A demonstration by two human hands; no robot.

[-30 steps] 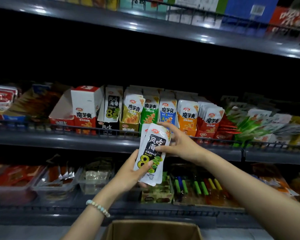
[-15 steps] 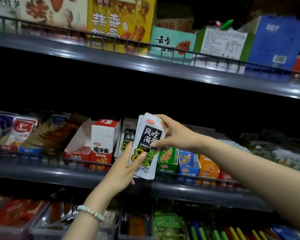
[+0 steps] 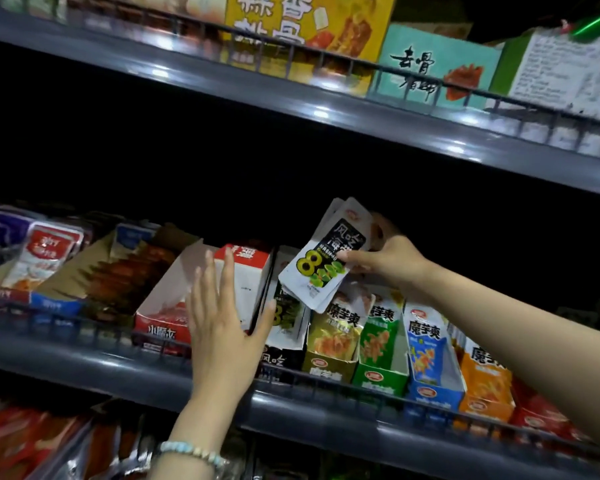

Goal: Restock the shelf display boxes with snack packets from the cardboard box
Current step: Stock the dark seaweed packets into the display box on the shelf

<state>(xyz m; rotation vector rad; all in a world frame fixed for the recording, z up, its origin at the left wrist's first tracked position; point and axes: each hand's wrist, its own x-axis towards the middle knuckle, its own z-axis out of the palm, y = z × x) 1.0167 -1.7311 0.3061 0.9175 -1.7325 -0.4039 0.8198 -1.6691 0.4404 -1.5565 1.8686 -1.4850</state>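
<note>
My right hand (image 3: 390, 259) grips a small stack of white-and-black snack packets (image 3: 321, 261) with a yellow "8" on them, tilted above the middle shelf. Just below the stack stands the matching black-and-white display box (image 3: 284, 327), with packets of the same kind inside. My left hand (image 3: 222, 320) is flat with fingers straight, held in front of the red-and-white display box (image 3: 246, 282) to the left, thumb near the black box's edge. The cardboard box is out of view.
Yellow (image 3: 329, 355), green (image 3: 381, 362), blue (image 3: 430, 368) and orange (image 3: 485, 386) display boxes line the shelf to the right. A wire rail (image 3: 84, 327) runs along the shelf front. The upper shelf (image 3: 291, 98) overhangs with large boxes. More packets lie on the shelf below.
My left hand let go of the packets and moved down-left in front of the red-and-white box. My right hand carried the stack up and right, over the black-and-white box. The view moved closer.
</note>
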